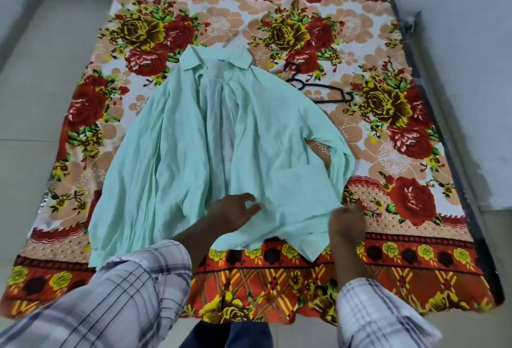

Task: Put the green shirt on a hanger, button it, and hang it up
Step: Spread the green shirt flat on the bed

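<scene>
Green shirt (216, 153) flat, unbuttoned, collar far end, black hanger (321, 88) just beside.

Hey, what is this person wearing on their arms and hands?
Both arms wear loose, light plaid sleeves, whitish with grey and dark lines, rolled back to the forearm. The left hand and right hand are bare: no gloves, watch or rings visible.

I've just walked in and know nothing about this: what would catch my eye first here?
The loud floral bedsheet, red and yellow roses, fills the view. Spread on its middle lies a pale green shirt, open down the front, collar away from the person. A black hanger lies beside its far shoulder, and the left hand and right hand work at the near hem.
</scene>
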